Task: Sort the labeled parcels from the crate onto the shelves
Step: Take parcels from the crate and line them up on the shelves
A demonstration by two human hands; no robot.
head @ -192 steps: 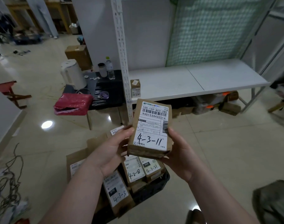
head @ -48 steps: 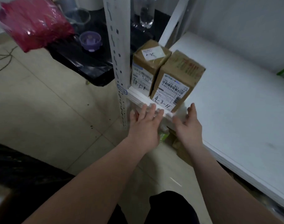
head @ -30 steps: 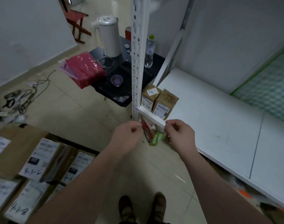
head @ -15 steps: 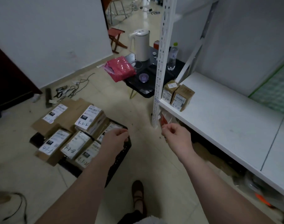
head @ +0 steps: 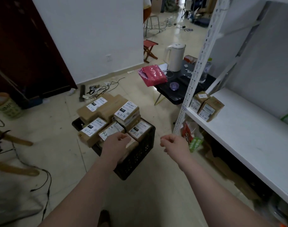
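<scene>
Both hands empty now: left hand [head: 118, 144] loosely curled above the near parcels in the crate [head: 136, 159], right hand [head: 173, 143] curled shut on nothing, hanging between crate and shelf post [head: 191, 89]. No longer pressed to the shelf edge as a moment ago; view swung away from the shelf and back toward the crate on the floor. Parcel 4-3-11 [head: 209, 110], earlier gripped in both hands, now standing on the far left end of the white shelf [head: 248, 133], touching a second parcel [head: 197, 102] just beside the post. One delivery done, then, and a fresh pick about to begin.

Plenty left: brown boxes with handwritten codes piled in and beside the black crate, among them 4-3-2 [head: 126, 113] on top, 4-3-7 [head: 139, 130] at the right, another partly hidden under the left hand [head: 110, 132]. Probably next: reaching down, lifting one, reading its code. Risk of a stacked box sliding off the heap if pulled from under.

Off to the far side, a black table [head: 182, 90] with a white kettle [head: 174, 57] and a red packet [head: 152, 75]; not part of the job.
</scene>
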